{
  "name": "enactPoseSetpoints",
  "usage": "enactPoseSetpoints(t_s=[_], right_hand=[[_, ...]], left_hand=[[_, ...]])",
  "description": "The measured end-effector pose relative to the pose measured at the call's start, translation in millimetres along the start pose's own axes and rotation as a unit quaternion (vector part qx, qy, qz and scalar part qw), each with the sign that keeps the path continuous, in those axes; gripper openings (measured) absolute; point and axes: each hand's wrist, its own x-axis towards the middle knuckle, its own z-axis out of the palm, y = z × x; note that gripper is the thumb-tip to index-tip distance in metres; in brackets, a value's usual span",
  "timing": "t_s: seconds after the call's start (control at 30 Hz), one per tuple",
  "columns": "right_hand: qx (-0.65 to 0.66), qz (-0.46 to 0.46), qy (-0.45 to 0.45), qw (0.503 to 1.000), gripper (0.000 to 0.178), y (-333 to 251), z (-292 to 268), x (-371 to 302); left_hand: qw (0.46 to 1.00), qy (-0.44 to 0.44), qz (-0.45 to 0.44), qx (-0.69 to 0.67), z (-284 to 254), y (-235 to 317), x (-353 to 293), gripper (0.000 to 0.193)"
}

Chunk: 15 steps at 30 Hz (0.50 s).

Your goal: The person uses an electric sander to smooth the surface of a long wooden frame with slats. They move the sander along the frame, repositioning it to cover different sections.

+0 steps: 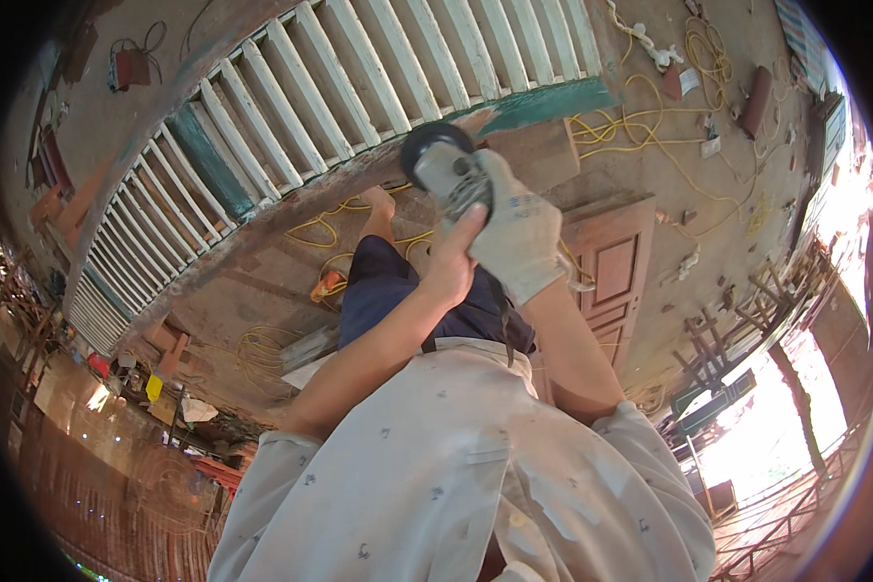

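An angle grinder (446, 173) with a dark round disc is in both my hands, its disc end pointing away from me. My right hand (520, 233), in a pale work glove, wraps round the body from the right. My left hand (453, 260) is bare and grips the tool lower down, thumb laid along it; its other fingers are mostly hidden. Just beyond the disc lies the near edge of a long louvred shutter (543, 105), with white slats and worn green paint on its frame. Whether the disc touches the frame I cannot tell.
Yellow cord (650, 136) lies in loops over the floor at the right. A brown panelled door (619, 262) lies right of my legs. An orange object (328, 284) sits near my foot (380, 202). Wooden stools (718, 344) stand farther right.
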Motion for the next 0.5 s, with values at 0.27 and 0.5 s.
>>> enactPoseSetpoints(t_s=[0.27,0.5], right_hand=[[0.009,0.075,0.072,0.995,0.073,34.3,-32.7,3.0],[0.009,-0.015,-0.004,1.0,0.077,14.4,-1.5,-0.4]], left_hand=[[0.992,-0.018,-0.095,0.082,33.3,-15.7,34.9,0.048],[0.999,0.018,0.009,0.029,7.7,-10.0,-0.7,0.049]])
